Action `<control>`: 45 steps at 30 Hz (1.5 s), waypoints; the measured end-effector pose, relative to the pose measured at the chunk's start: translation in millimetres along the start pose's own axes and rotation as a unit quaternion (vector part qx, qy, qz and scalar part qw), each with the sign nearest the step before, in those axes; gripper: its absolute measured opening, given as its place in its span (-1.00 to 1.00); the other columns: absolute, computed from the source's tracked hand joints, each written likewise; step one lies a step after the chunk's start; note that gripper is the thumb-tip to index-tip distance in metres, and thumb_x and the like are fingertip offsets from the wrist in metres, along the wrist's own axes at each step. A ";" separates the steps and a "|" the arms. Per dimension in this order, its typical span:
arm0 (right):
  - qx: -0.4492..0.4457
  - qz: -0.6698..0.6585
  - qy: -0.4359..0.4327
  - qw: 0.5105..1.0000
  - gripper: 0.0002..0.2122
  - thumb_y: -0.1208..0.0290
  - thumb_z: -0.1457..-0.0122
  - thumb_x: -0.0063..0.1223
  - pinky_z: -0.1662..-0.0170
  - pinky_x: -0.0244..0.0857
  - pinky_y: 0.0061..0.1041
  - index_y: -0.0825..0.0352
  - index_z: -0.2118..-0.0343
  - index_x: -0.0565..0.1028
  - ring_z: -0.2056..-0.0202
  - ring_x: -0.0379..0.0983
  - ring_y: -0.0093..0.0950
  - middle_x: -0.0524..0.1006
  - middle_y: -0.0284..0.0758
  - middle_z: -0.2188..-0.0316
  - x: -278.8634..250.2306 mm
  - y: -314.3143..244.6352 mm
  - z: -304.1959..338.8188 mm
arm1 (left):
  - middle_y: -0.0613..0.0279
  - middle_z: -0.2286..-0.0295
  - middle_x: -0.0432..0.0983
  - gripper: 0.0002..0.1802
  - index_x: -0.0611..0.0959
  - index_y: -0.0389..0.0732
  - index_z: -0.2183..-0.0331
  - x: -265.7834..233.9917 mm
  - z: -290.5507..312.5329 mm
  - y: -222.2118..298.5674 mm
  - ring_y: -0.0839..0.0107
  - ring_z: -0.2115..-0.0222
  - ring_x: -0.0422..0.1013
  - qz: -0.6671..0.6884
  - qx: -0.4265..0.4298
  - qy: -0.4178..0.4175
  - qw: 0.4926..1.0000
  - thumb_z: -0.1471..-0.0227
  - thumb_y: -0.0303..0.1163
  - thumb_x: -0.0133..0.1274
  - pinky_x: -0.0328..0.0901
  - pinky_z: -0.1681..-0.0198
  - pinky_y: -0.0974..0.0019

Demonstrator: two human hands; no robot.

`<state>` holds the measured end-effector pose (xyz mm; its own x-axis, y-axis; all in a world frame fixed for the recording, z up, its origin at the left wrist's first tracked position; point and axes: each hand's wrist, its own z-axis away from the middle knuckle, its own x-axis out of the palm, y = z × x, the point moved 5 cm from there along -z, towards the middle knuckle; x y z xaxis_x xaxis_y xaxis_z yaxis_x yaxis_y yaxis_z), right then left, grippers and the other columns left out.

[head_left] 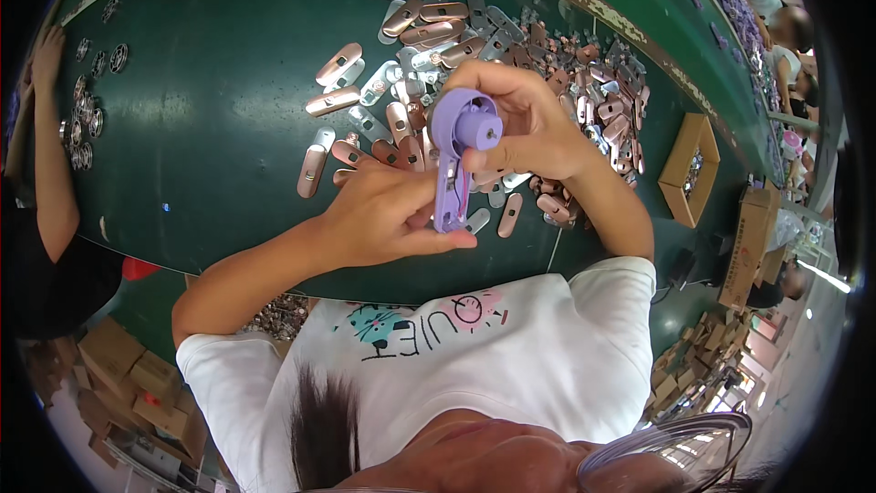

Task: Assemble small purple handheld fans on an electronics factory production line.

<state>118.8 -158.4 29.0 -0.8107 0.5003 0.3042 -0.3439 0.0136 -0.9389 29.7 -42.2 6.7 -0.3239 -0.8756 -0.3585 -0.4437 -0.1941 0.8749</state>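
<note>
Both hands hold a purple plastic housing [447, 184] in front of my chest, over the near part of the table. It has a round head at the top and a narrow handle with thin reddish wires inside. A purple cylinder [481, 131] with a small metal shaft sits at the round head. My right hand [538, 128] is closed around the head, its thumb by the cylinder. Lower down, my left hand [379, 215] grips the handle end, its thumb underneath. Beyond and beneath the hands lies a loose heap of oblong copper-coloured and silver plates [429, 36].
Small metal pieces [593, 73] are heaped to the right. A cardboard tray [691, 169] stands on the green table [237, 73] at the right. Round silver parts [87, 114] lie at the far left, near another person's arm [53, 155]. A worn raised rail [584, 2] borders the far side.
</note>
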 end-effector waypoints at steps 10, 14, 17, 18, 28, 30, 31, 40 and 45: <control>-0.037 0.049 0.073 0.995 -0.58 0.52 -0.02 0.20 -0.03 0.25 -0.50 0.40 0.03 0.39 0.07 0.37 -0.55 0.42 -0.32 0.07 -9.1 5.4 -8.1 | 0.13 0.29 0.51 -0.50 0.35 -0.34 0.03 -0.1 1.0 -12.2 0.48 0.31 0.50 0.390 -0.252 0.043 0.885 -0.02 -0.44 0.15 0.42 0.30 0.44; -0.077 0.022 0.082 0.993 -0.59 0.53 -0.04 0.17 -0.02 0.25 -0.50 0.39 0.01 0.39 0.07 0.36 -0.56 0.40 -0.32 0.05 -4.1 2.5 -9.0 | 0.11 0.24 0.51 -0.49 0.35 -0.34 0.02 -1.8 1.2 -17.8 0.45 0.26 0.50 0.355 -0.223 0.076 0.905 -0.01 -0.45 0.16 0.43 0.25 0.44; -0.080 0.029 0.075 0.994 -0.59 0.53 -0.03 0.17 0.00 0.26 -0.51 0.38 0.01 0.39 0.08 0.37 -0.56 0.42 -0.31 0.08 -2.3 1.5 -9.4 | 0.12 0.21 0.51 -0.48 0.36 -0.33 0.03 -3.8 1.1 -18.3 0.42 0.24 0.50 0.306 -0.188 0.067 0.931 0.01 -0.44 0.17 0.43 0.22 0.41; -0.079 0.028 0.075 0.994 -0.59 0.53 -0.03 0.17 0.00 0.26 -0.51 0.38 0.01 0.39 0.08 0.37 -0.56 0.42 -0.31 0.08 -2.4 1.0 -9.9 | 0.12 0.21 0.51 -0.48 0.36 -0.33 0.03 -3.5 2.2 -20.9 0.42 0.24 0.50 0.307 -0.189 0.068 0.930 0.01 -0.44 0.17 0.43 0.22 0.41; -0.095 0.101 0.102 0.985 -0.60 0.65 -0.01 0.14 0.08 0.31 -0.58 0.38 0.03 0.40 0.13 0.37 -0.58 0.42 -0.31 0.09 -9.3 -11.8 -6.7 | 0.10 0.20 0.52 -0.39 0.31 -0.34 -0.04 -9.6 -9.7 -20.3 0.37 0.24 0.51 0.380 -0.197 0.049 0.902 0.02 -0.43 0.18 0.43 0.21 0.36; -0.119 0.195 0.175 0.958 -0.60 0.59 -0.04 0.15 0.11 0.31 -0.57 0.37 0.03 0.35 0.15 0.38 -0.59 0.43 -0.31 0.11 -6.4 -16.4 -1.8 | 0.06 0.18 0.51 -0.34 0.29 -0.32 -0.06 -5.5 -5.1 -27.9 0.34 0.22 0.50 0.407 -0.205 0.066 0.888 0.03 -0.38 0.20 0.42 0.17 0.35; -0.101 0.299 0.162 0.935 -0.60 0.53 -0.05 0.15 0.15 0.33 -0.53 0.35 0.04 0.31 0.17 0.40 -0.54 0.43 -0.28 0.13 -2.5 -20.8 2.3 | 0.04 0.18 0.51 -0.32 0.28 -0.31 -0.07 -6.2 -1.5 -28.9 0.34 0.19 0.49 0.346 -0.227 0.047 0.909 0.04 -0.38 0.21 0.41 0.16 0.35; -0.044 0.357 0.315 0.878 -0.58 0.45 -0.08 0.00 0.04 0.31 -0.11 0.33 -0.04 0.31 0.09 0.41 -0.04 0.39 0.11 0.05 -252.3 -87.8 -108.0 | 0.16 0.36 0.49 -0.41 0.47 -0.26 0.06 -36.4 -5.5 -13.8 0.33 0.43 0.43 -0.037 -0.165 0.141 0.975 0.17 -0.34 0.28 0.38 0.38 0.33; 0.108 0.674 0.452 0.574 -0.55 0.36 -0.06 0.11 0.13 0.33 -0.10 0.50 0.03 0.32 0.19 0.44 -0.06 0.47 0.00 0.18 -290.4 -96.3 -130.3 | 0.23 0.38 0.46 -0.71 0.60 -0.17 0.31 -40.0 -16.4 -2.7 0.24 0.38 0.35 -0.278 -0.024 0.096 0.955 0.21 -0.44 0.21 0.27 0.31 0.24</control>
<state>449.1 -192.2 10.1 0.1355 0.1767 -0.9749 0.1776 -0.9724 -0.1516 57.5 -13.9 24.0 0.1117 -0.6947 -0.7106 -0.4620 -0.6694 0.5818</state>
